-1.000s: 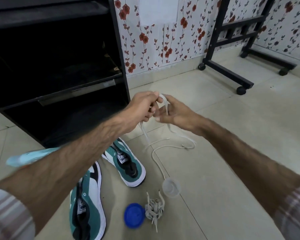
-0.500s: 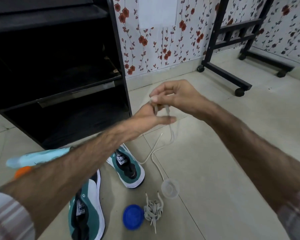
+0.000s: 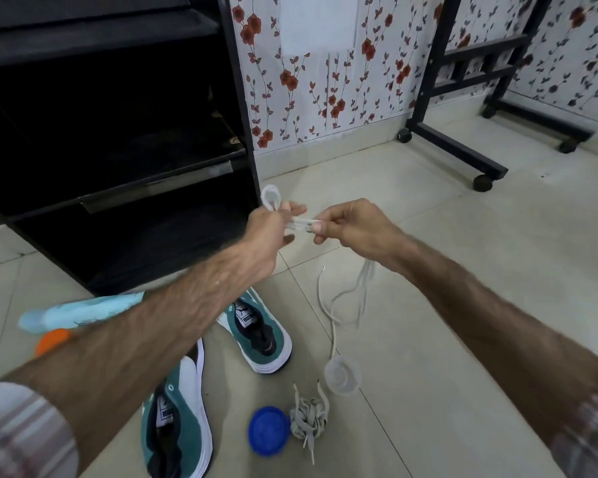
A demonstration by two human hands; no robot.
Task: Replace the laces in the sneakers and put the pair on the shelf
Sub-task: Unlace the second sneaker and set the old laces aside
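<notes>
Both hands hold one white lace (image 3: 301,224) above the floor tiles. My left hand (image 3: 273,229) grips it with a small loop sticking up past the knuckles. My right hand (image 3: 346,224) pinches the doubled strands, and the loose ends hang down to the floor below it. Two green-and-white sneakers without laces lie on the floor: one (image 3: 256,331) just under my left forearm, the other (image 3: 176,419) nearer me at the lower left. A bundled grey lace (image 3: 308,420) lies on the tiles beside them.
A black shelf unit (image 3: 118,132) stands open at the left. A blue lid (image 3: 268,430) and a clear round container (image 3: 342,374) lie near the bundle. A light-blue object (image 3: 80,313) and an orange one (image 3: 50,341) sit at the left. A black wheeled rack (image 3: 460,146) stands at the back right.
My hands have drawn apart sideways, stretching the doubled lace between them. The right hand came down from above the left, and a loop now shows above my left hand.
</notes>
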